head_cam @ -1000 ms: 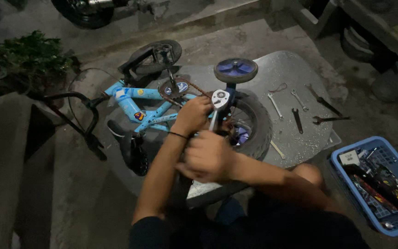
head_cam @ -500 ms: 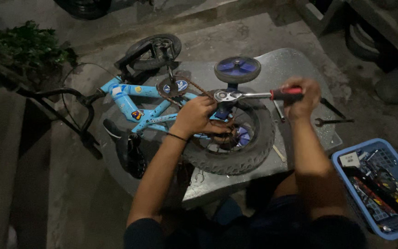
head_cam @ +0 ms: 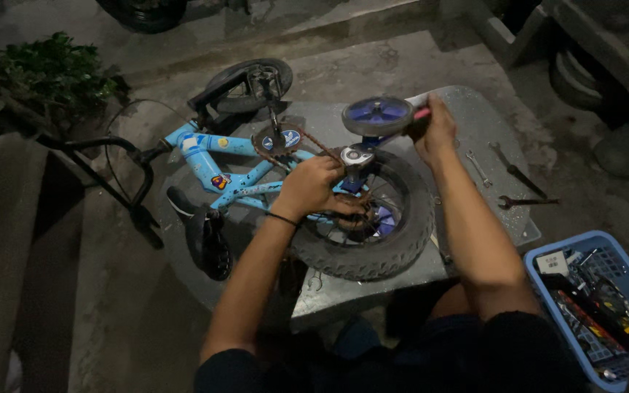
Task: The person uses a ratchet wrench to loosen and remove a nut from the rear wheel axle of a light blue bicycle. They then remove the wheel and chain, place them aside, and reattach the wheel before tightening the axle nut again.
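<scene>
- Small multicoloured sticker (head_cam: 220,181) on the light-blue metal bicycle frame (head_cam: 199,154), at the junction of the tubes; red, yellow and dark patches.
- Round blue-and-white badge (head_cam: 278,140) on the chain guard, mid-frame.
- White rectangular card or label (head_cam: 552,263) in the blue plastic lattice basket (head_cam: 575,242), upper-left corner, lying flat among tools.

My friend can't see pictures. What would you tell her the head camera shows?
A person works on a small blue bicycle lying on a grey slab. Their left hand holds the rear wheel near its hub, and their right hand grips a red-handled tool beside a blue training wheel. Wrenches lie nearby.
</scene>
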